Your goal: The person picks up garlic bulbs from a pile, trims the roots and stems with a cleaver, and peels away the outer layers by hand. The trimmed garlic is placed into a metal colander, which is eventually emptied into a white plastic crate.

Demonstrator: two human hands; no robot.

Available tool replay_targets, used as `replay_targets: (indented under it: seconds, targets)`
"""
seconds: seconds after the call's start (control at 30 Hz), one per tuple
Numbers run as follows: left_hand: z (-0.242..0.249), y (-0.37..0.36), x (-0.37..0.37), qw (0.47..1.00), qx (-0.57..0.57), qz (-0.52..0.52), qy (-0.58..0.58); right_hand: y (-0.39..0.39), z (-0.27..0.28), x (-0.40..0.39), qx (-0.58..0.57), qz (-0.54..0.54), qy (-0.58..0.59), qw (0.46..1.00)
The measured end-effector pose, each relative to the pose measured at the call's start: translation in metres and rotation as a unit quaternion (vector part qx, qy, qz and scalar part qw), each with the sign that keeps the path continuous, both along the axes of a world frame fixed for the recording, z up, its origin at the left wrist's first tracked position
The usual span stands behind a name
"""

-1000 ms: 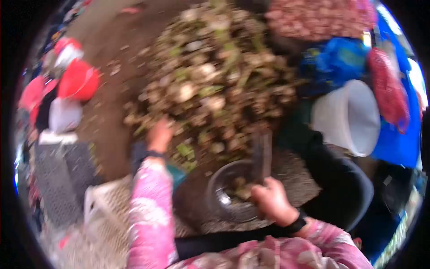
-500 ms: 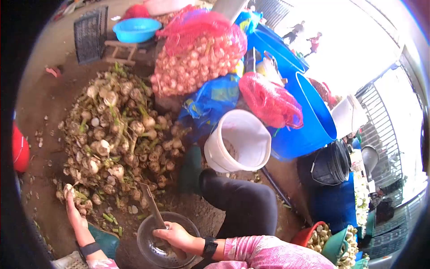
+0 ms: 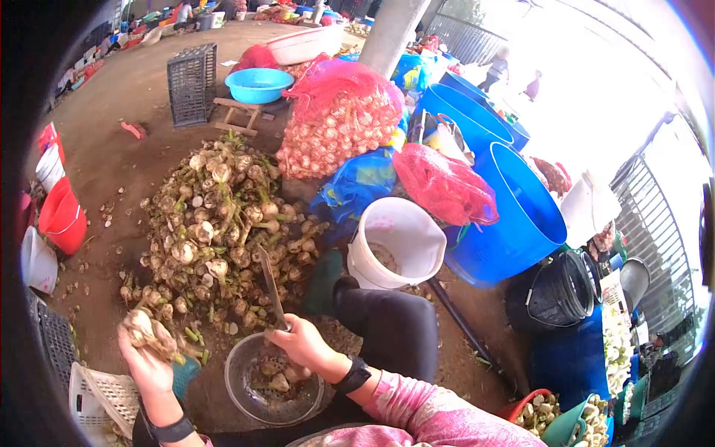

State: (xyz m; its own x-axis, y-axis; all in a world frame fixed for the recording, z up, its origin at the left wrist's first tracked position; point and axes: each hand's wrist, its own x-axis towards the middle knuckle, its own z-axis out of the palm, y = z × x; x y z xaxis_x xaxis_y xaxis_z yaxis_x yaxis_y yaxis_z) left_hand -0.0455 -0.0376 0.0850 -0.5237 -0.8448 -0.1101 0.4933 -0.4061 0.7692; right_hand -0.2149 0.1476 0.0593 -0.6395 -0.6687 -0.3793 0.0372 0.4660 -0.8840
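1. Resting in the grip of your left hand (image 3: 151, 372) is garlic (image 3: 147, 331), held just beside the near left side of the heap.
2. Your right hand (image 3: 307, 346) has its grip closed around a knife (image 3: 272, 292), the blade tilted up and away from you.
3. Partly under your right hand is a round bowl (image 3: 240, 380), with a few bulbs (image 3: 279, 382) inside.
4. Beyond the bowl, the heap (image 3: 212, 231) of garlic with green stalks lies on the floor (image 3: 112, 160).
5. Right of the heap, you have a white bucket (image 3: 363, 261) and a blue tub (image 3: 484, 242); behind it, a full net sack (image 3: 339, 123).
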Motion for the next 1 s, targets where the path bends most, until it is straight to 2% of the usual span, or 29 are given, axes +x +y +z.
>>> replay_targets:
  seconds: [0.03, 0.1, 0.13, 0.17, 0.23, 0.27, 0.3, 0.33, 0.37, 0.4, 0.43, 0.47, 0.53, 0.57, 0.63, 0.67, 0.7, 0.73, 0.8, 0.87, 0.97, 1.0]
  targets:
    - [-0.006, 0.005, 0.005, 0.999, -0.032, -0.003, 0.004, 0.000, -0.002, 0.000, -0.017, -0.010, 0.032, 0.999]
    - [-0.008, 0.018, 0.015, 0.999, -0.004, -0.001, -0.040, -0.003, -0.009, -0.002, -0.051, -0.028, 0.094, 0.994]
    - [-0.010, 0.024, 0.022, 0.995, -0.065, -0.038, -0.067, -0.005, 0.001, -0.003, -0.030, -0.032, 0.078, 0.996]
    - [-0.024, 0.027, 0.027, 0.993, -0.106, -0.017, -0.054, -0.007, 0.002, -0.005, -0.025, -0.029, 0.067, 0.997]
    - [-0.031, 0.032, 0.030, 0.988, -0.113, -0.020, -0.102, -0.012, 0.001, -0.004, -0.007, -0.021, 0.043, 0.999]
    - [-0.027, 0.032, 0.032, 0.986, -0.102, -0.086, -0.102, -0.014, 0.000, -0.002, -0.003, -0.021, 0.012, 1.000]
    - [-0.028, 0.037, 0.022, 0.979, -0.117, -0.012, -0.167, -0.015, -0.007, 0.001, 0.013, -0.006, 0.053, 0.999]
    - [-0.029, 0.037, 0.021, 0.971, -0.106, -0.059, -0.204, -0.017, -0.023, 0.005, 0.008, -0.009, 0.150, 0.989]
    - [-0.031, 0.039, 0.020, 0.956, -0.164, -0.047, -0.238, -0.018, -0.019, 0.009, 0.012, 0.009, 0.179, 0.984]
    - [-0.048, 0.033, 0.027, 0.970, -0.144, -0.092, -0.173, -0.022, -0.007, 0.014, 0.054, 0.002, 0.087, 0.995]
    - [-0.039, 0.040, 0.022, 0.982, -0.101, -0.046, -0.154, -0.025, -0.020, 0.018, 0.054, 0.011, 0.155, 0.986]
    - [-0.044, 0.032, 0.023, 0.951, -0.202, -0.063, -0.224, -0.025, -0.028, 0.020, 0.038, 0.040, 0.186, 0.981]
    - [-0.039, 0.028, 0.017, 0.918, -0.284, -0.053, -0.272, -0.032, -0.036, 0.029, 0.013, 0.086, 0.243, 0.966]
    - [-0.046, 0.024, 0.018, 0.922, -0.277, -0.093, -0.253, -0.035, -0.029, 0.035, 0.006, 0.100, 0.279, 0.955]
    - [-0.049, 0.027, 0.014, 0.945, -0.229, -0.098, -0.209, -0.039, -0.021, 0.041, -0.024, 0.167, 0.327, 0.930]
    - [-0.050, 0.016, 0.014, 0.839, -0.465, -0.081, -0.270, -0.038, -0.021, 0.041, -0.037, 0.207, 0.356, 0.910]
    - [-0.046, 0.021, 0.015, 0.813, -0.475, -0.114, -0.318, -0.038, -0.023, 0.041, -0.052, 0.246, 0.386, 0.888]
    - [-0.058, 0.025, 0.014, 0.873, -0.371, -0.127, -0.288, -0.036, -0.026, 0.044, -0.035, 0.256, 0.403, 0.878]
    - [-0.070, 0.029, 0.014, 0.895, -0.319, -0.111, -0.291, -0.033, -0.025, 0.048, -0.030, 0.269, 0.398, 0.876]
    - [-0.067, 0.035, 0.013, 0.829, -0.431, -0.062, -0.351, -0.030, -0.019, 0.049, -0.062, 0.278, 0.407, 0.868]
    - [-0.055, 0.043, 0.008, 0.791, -0.455, -0.090, -0.399, -0.027, -0.019, 0.048, -0.110, 0.271, 0.431, 0.854]
    - [-0.053, 0.044, 0.007, 0.801, -0.458, -0.087, -0.375, -0.027, -0.018, 0.046, -0.124, 0.264, 0.428, 0.856]
